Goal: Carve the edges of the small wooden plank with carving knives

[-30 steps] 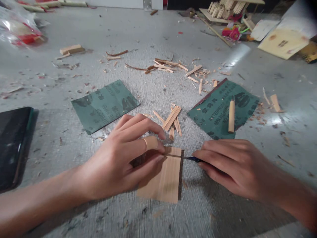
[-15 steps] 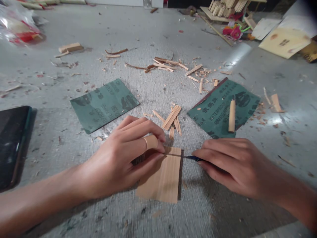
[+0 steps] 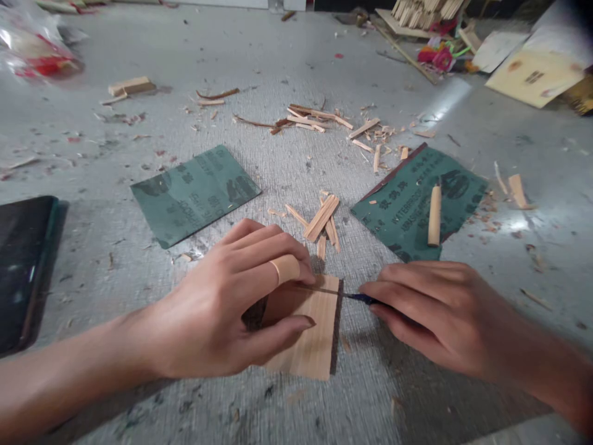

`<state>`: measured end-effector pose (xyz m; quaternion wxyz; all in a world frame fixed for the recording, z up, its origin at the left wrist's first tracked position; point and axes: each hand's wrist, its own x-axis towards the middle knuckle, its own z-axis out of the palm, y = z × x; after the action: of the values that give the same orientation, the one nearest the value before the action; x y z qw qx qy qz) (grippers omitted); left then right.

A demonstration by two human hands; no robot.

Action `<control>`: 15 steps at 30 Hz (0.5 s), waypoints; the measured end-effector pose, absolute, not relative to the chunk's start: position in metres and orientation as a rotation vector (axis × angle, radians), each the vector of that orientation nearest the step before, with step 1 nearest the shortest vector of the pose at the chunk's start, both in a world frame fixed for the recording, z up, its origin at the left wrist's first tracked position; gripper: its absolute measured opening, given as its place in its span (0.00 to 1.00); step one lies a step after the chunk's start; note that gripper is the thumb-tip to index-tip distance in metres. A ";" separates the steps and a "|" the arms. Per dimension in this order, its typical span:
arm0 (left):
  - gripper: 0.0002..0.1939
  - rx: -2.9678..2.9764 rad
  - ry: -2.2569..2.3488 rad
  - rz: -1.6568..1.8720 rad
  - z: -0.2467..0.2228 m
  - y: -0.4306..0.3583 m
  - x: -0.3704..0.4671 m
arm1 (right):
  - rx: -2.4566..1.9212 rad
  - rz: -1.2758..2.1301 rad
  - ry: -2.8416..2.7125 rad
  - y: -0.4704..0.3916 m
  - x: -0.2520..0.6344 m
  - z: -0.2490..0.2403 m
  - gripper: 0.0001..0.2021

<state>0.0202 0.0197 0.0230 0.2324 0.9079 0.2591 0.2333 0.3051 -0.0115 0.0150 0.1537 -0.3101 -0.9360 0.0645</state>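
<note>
Left hand (image 3: 236, 290): fingers loosely spread, thumb apart, resting on flat pale-brown wooden board (image 3: 323, 330), lower centre of frame | Right hand (image 3: 430, 309): fingers grasping slim dark-blue tool (image 3: 359, 298), its thin end across the board | Green printed sandpaper sheet (image 3: 197, 194): left of centre

From the wooden board (image 3: 319, 340), the left hand (image 3: 222, 303) blocks 9 o'clock; the right hand (image 3: 430, 303) and its thin tool (image 3: 359, 297) block 3. Crossed wood slivers (image 3: 323, 217) obstruct 12, flanked by flat sandpaper sheets (image 3: 194, 198) at 10 and 1, the latter bearing a wooden handle (image 3: 434, 216). A hand could pass at 6, over flat tabletop (image 3: 343, 420).
</note>
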 end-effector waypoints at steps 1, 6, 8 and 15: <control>0.13 2.495 0.712 0.640 0.023 0.019 0.020 | -0.891 0.184 -2.686 -0.011 0.305 0.015 0.08; 0.13 2.471 0.703 0.633 0.020 0.020 0.021 | -0.869 0.220 -2.738 -0.011 0.307 0.016 0.14; 0.13 2.470 0.698 0.628 0.020 0.020 0.021 | -0.864 0.228 -2.747 -0.011 0.308 0.016 0.15; 0.14 2.471 0.681 0.644 0.019 0.021 0.020 | -0.876 0.244 -2.727 -0.011 0.308 0.013 0.15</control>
<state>0.0197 0.0206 0.0189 0.2468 0.9061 0.2497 0.2360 0.3080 -0.0111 0.0131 0.1330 -0.3020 -0.9402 0.0842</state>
